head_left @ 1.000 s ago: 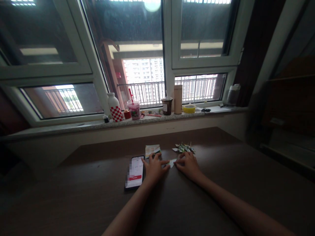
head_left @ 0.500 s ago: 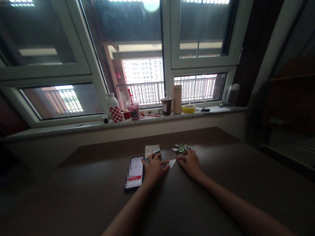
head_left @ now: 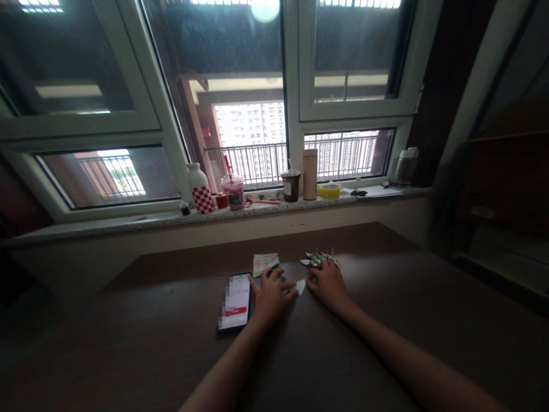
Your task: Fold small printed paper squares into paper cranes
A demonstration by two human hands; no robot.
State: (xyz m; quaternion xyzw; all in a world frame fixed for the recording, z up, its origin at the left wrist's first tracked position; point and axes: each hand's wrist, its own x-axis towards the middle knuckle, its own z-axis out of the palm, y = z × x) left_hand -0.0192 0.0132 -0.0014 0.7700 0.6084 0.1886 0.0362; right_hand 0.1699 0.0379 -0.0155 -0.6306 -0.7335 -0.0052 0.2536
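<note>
A small piece of folded paper [head_left: 301, 286], pale and pointed, lies on the dark table between my two hands. My left hand [head_left: 271, 296] pinches its left end with thumb and forefinger, while the other fingers spread toward the phone and the paper sheets. At the paper's right end, my right hand [head_left: 330, 286] has thumb and forefinger closed on the corner. Just beyond my right hand sits a heap of green-and-white folded paper pieces [head_left: 318, 257], partly hidden by its fingers. Printed paper sheets [head_left: 265, 263] lie beyond my left hand.
A lit phone [head_left: 235, 300] lies left of my left hand on the brown table [head_left: 171, 343]. Along the windowsill [head_left: 261, 209] stand a checkered bottle [head_left: 201, 191], a pink cup [head_left: 234, 193], a dark drink cup [head_left: 291, 186], a tan flask [head_left: 309, 174] and yellow tape [head_left: 329, 191].
My right hand has shifted slightly left, closer to my left hand, and less of the folded paper shows between them. Phone, sheets and heap stay in place.
</note>
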